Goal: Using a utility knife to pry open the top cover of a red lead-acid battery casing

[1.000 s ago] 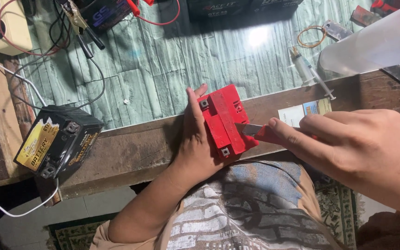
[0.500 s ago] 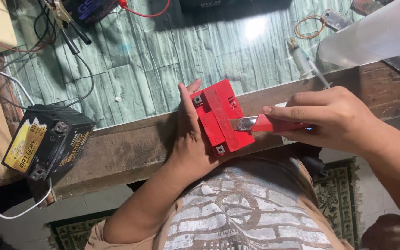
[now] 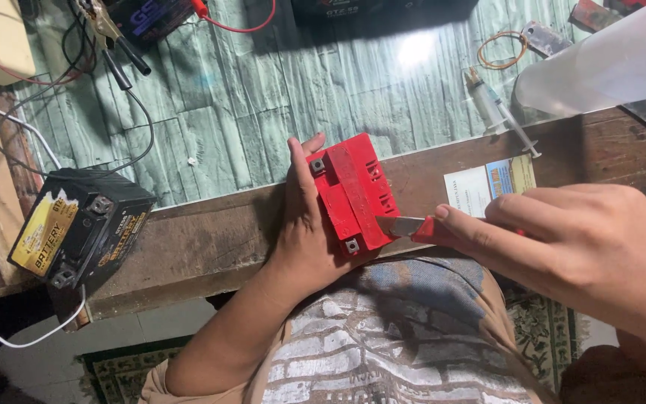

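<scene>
Far out past the left hand's wrist side I note a black and yellow battery (image 3: 76,228) sitting at the wooden bench edge (image 3: 203,247), with wires trailing off it. My left hand (image 3: 304,224) is clasped around the left flank of the small red battery (image 3: 353,193), fingers wrapped over its far edge, bracing it on the bench edge just above my lap. Just right of that, my right hand (image 3: 577,251) grips a red-handled utility knife (image 3: 420,227), blade tip touching the red battery's right side; a syringe (image 3: 499,112) and a printed card (image 3: 487,183) lie beyond its knuckles.
</scene>
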